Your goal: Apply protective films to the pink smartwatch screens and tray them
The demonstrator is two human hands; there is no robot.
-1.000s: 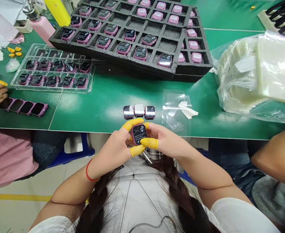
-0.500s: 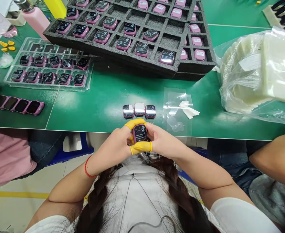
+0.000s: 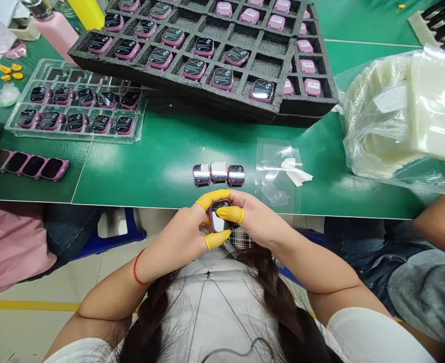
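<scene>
Left hand (image 3: pixel 184 229): yellow-capped fingers (image 3: pixel 217 239) clasping one watch (image 3: pixel 216 223), set between forefinger and thumb. Right hand (image 3: pixel 259 222): thumb over the watch's screen, remaining fingers' grip hidden. Beyond, on the worktop (image 3: pixel 158 169): three watches (image 3: pixel 218 172) in a row.

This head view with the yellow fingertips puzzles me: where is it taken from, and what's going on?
A camera on a person's head looks forward and down, so no machine appears; these are that person's own hands. The left hand holds a pink-cased watch, and the thumb of the right hand lies over its screen. Yellow covers sleeve some fingers. On the green table are three similar watches, more in a clear tray and a black foam tray.
</scene>
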